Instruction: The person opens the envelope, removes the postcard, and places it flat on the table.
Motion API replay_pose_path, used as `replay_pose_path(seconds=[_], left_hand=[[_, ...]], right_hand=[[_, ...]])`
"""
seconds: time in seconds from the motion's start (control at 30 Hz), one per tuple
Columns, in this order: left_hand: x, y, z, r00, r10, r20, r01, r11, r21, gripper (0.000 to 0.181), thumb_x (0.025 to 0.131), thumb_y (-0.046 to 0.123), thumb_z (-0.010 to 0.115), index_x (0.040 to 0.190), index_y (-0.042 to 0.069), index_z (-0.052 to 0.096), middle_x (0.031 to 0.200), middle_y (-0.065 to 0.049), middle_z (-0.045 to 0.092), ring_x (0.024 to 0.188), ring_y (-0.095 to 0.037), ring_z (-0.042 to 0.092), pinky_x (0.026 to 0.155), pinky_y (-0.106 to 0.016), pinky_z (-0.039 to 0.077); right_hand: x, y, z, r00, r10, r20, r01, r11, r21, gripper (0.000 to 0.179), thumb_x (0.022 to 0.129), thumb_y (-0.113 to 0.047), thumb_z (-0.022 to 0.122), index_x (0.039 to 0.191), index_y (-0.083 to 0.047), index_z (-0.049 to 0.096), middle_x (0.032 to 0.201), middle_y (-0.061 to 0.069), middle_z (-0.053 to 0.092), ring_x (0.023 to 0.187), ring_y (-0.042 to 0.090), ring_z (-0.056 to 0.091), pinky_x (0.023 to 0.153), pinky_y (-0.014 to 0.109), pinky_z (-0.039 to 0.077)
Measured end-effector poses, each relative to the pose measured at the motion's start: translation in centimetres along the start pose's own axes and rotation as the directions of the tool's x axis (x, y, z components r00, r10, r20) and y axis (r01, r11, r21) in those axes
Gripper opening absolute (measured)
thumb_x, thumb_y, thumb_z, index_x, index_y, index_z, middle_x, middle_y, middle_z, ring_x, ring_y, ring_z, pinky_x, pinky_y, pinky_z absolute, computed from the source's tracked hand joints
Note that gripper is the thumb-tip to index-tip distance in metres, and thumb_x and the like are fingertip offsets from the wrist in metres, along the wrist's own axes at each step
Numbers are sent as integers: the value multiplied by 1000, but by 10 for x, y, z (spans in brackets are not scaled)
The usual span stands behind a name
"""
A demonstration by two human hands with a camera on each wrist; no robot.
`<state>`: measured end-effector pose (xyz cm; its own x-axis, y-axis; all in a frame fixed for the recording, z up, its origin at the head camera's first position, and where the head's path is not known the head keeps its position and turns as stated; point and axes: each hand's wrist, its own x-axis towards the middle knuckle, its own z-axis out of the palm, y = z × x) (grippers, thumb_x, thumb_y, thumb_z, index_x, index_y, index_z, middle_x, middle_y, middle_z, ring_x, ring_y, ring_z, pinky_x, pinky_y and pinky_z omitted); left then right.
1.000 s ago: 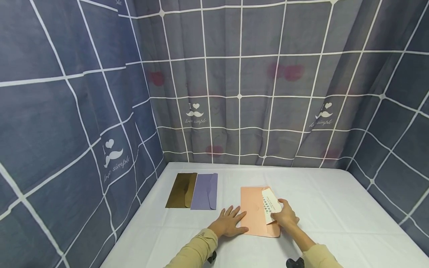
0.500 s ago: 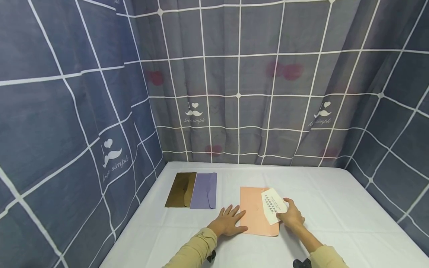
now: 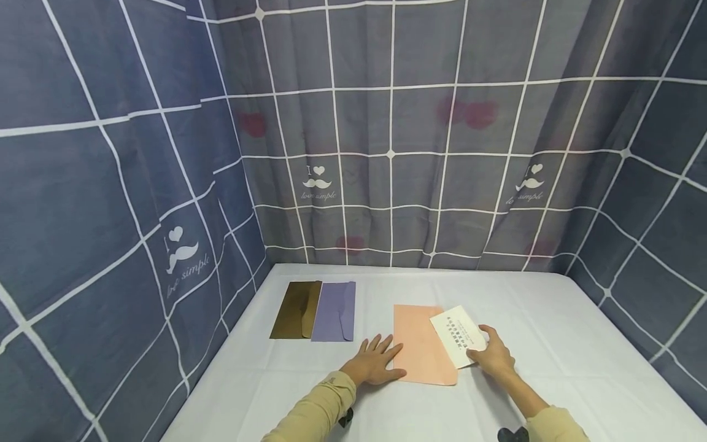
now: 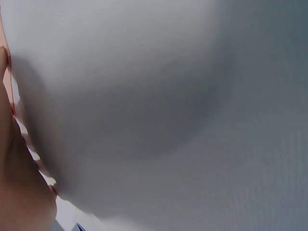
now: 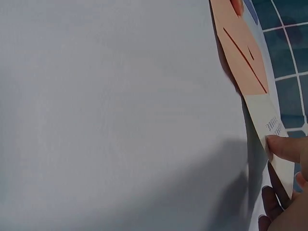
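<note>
Card [image 3: 457,336] gripped at one edge, peach envelope [image 3: 420,350] under spread fingertips

Right hand [image 3: 494,356], just right of the peach envelope, pinches the card's right edge, thumb on the printed face and fingers behind it. The cream card reaches back leftward, its far end overlapping the envelope's right side, tilted against that side. Whether the overlapping end touches the paper beneath cannot be told.

The card should be very light and fairly stiff, springing back from a gentle bend but creasing if squeezed or forced at a corner. Its outer edge, away from the envelope, looks the best place to hold: thumb above, fingers below, light pressure. A smooth face may let it slip a little.

The envelope looks like thin paper, softer than the card and likely to slide or tear if tugged. Its left edge is a sound place to steady it, and there the left hand [image 3: 375,366] rests thumb and fingertips, fingers apart and fairly straight, gripping nothing.

Farther left of the peach envelope lie a purple envelope [image 3: 334,312] and, outermost, a brown envelope [image 3: 291,310], side by side on the white tabletop [image 3: 552,344].
</note>
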<state>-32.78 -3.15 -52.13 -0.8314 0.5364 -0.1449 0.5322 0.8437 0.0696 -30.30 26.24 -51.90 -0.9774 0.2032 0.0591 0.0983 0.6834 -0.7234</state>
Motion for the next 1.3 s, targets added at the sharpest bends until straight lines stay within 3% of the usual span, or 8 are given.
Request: replay_pose_path(seconds=[0.17, 0.4, 0.93, 1.3], left_hand=[[0, -1, 0, 1000, 3, 6, -3, 1000, -1, 69, 92, 68, 33, 151, 32, 28, 156, 3, 21, 142, -24, 17, 112, -46, 16], [-1, 1, -1, 1000, -1, 17, 1, 1000, 2, 69, 92, 67, 34, 151, 32, 29, 156, 2, 21, 142, -24, 17, 112, -46, 16], [2, 1, 0, 1000, -5, 27, 5, 1000, -6, 69, 92, 67, 33, 151, 31, 28, 157, 2, 20, 143, -25, 16, 112, -47, 16], [-2, 2, -6, 1000, 3, 30, -2, 999, -36, 68, 93, 65, 34, 151, 29, 28, 157, 1, 20, 143, -26, 16, 113, -46, 14]], right_hand=[[1, 11, -7, 999, 45, 13, -44, 999, -6, 80, 80, -17, 71, 140, 6, 23, 126, 41, 42, 102, 54, 50, 84, 65, 31], [1, 24, -16, 992, 115, 51, -113, 993, -28, 83, 82, -24, 71, 139, 10, 22, 135, 42, 29, 118, 61, 32, 92, 70, 27], [-2, 48, -38, 990, 122, 73, -117, 991, -65, 83, 83, -32, 70, 136, 13, 25, 131, 43, 32, 117, 61, 32, 90, 71, 23], [-3, 63, -58, 977, 213, 15, -211, 975, -66, 80, 83, -31, 70, 135, 11, 26, 132, 42, 30, 117, 60, 33, 93, 69, 26]])
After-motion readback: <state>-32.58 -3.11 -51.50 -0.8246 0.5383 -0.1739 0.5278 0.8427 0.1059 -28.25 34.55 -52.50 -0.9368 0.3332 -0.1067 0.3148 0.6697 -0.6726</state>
